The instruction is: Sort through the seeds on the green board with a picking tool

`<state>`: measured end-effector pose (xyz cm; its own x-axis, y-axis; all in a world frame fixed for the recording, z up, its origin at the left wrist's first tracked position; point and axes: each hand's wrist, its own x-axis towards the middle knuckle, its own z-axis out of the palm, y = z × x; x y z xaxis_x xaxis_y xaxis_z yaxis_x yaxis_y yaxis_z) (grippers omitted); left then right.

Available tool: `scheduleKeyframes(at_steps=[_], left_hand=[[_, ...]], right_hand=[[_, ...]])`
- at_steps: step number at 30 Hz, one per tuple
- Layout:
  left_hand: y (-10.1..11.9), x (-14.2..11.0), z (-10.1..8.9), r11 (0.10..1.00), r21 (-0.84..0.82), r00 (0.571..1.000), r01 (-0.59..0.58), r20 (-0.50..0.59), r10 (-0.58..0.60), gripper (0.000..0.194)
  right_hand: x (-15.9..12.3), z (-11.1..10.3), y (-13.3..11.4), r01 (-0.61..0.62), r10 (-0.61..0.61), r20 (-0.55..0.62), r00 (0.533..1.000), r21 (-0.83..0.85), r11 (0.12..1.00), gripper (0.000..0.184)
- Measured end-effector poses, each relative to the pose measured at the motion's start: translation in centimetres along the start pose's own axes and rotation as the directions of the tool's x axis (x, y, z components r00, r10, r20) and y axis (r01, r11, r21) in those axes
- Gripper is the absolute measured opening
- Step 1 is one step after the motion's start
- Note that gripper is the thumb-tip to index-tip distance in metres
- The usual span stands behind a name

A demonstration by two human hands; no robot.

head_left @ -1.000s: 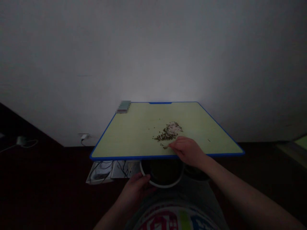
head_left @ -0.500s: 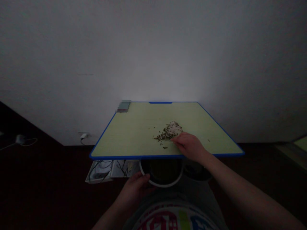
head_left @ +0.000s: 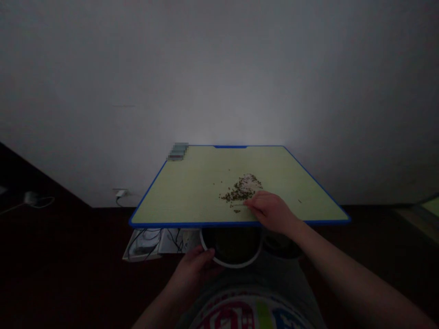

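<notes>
My left hand (head_left: 196,264) grips the left side of a dark bowl with a pale rim (head_left: 236,265), thumb over the rim. The bowl is below the table's front edge, and its inside is too dark to make out. Over the pale yellow, blue-edged table (head_left: 181,196), my right hand (head_left: 272,210) is closed in a pinch. A thin stick (head_left: 237,204) pokes out leftward from its fingertips. Just beyond those fingers lies a heap of small dark grains (head_left: 236,192), mixed with a whitish patch (head_left: 249,183). A few grains (head_left: 237,211) lie apart, nearer the front edge.
A second dark container (head_left: 279,246) is under the table edge at right, partly behind my right forearm. White bins with cables (head_left: 147,242) stand below at left. A blurred-out flat object (head_left: 177,151) is at the far left corner. The wall (head_left: 233,91) rises behind the table.
The thin stick at my right fingertips has shifted slightly toward the table's front edge, off the grain heap. My left hand and the bowl stay in place.
</notes>
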<state>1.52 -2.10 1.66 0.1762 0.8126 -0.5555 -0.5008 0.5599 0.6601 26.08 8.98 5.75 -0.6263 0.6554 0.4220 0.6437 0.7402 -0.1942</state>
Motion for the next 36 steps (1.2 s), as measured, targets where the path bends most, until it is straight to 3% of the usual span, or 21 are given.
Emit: scheduleKeyframes(at_steps=[14, 19, 36], left_hand=[[-0.3, 0.4, -0.6, 1.000, -0.024, 0.999, 0.001, 0.050, 0.000, 0.016], [0.0, 0.2, -0.3, 1.000, -0.019, 1.000, -0.001, 0.002, 0.001, 0.013], [-0.5, 0.7, -0.7, 1.000, -0.016, 0.999, -0.006, 0.034, 0.006, 0.020]], right_hand=[[-0.6, -0.1, -1.0, -0.024, 0.023, -0.016, 1.000, -0.020, 1.000, 0.025], [-0.7, -0.5, -1.2, 0.013, -0.013, -0.035, 0.999, -0.003, 1.000, 0.026], [0.1, 0.4, -1.4, -0.018, 0.017, -0.021, 1.000, -0.042, 0.999, 0.026]])
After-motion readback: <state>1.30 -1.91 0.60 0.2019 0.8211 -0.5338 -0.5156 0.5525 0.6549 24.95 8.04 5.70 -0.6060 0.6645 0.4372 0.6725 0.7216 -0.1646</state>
